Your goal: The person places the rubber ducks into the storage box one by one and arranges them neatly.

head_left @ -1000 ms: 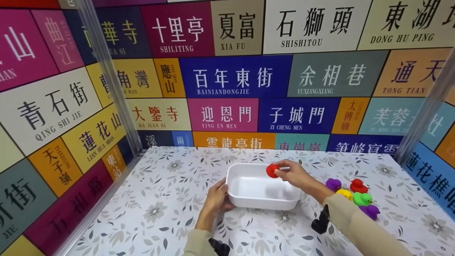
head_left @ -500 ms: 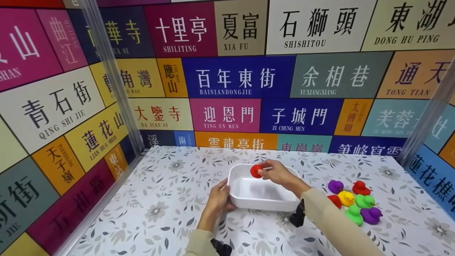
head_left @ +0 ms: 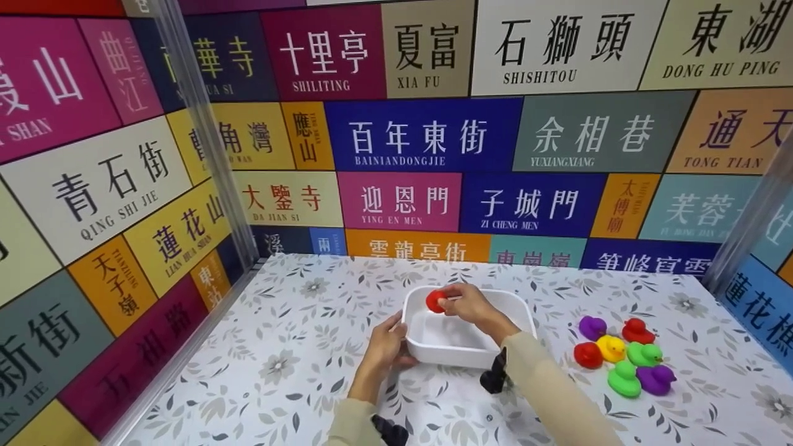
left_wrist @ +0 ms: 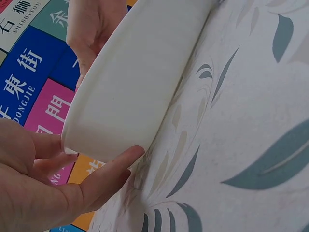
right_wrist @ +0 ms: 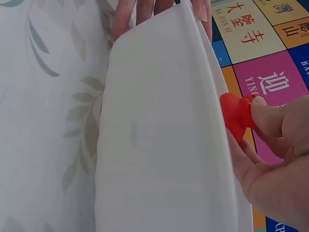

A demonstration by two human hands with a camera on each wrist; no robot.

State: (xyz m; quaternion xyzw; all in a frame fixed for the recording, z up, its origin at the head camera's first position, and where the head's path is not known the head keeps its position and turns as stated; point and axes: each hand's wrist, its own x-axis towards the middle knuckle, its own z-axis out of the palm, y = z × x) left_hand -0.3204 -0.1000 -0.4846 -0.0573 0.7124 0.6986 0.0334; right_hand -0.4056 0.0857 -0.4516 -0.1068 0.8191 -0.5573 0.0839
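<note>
A white rectangular tub (head_left: 452, 355) stands on the patterned cloth. My left hand (head_left: 384, 344) holds its left end; in the left wrist view the thumb side is at the rim and fingers (left_wrist: 111, 176) lie against the outer wall. My right hand (head_left: 471, 307) pinches a red duck (head_left: 435, 301) over the left part of the tub. From the right wrist view, the red duck (right_wrist: 236, 116) is between thumb and fingers, just past the tub's rim. The part of the tub's inside under my right hand is hidden.
Right of the tub sits a group of rubber ducks: purple (head_left: 593, 327), red (head_left: 638, 331), yellow (head_left: 611, 349), green (head_left: 624, 379) and others. Behind the table (head_left: 279, 365) rises a wall of coloured signs (head_left: 421, 136), with clear upright strips at both corners.
My right hand has moved left over the tub with the red duck and a little lower. More of the ducks at the right show from behind the sleeve. My left hand stays on the tub.
</note>
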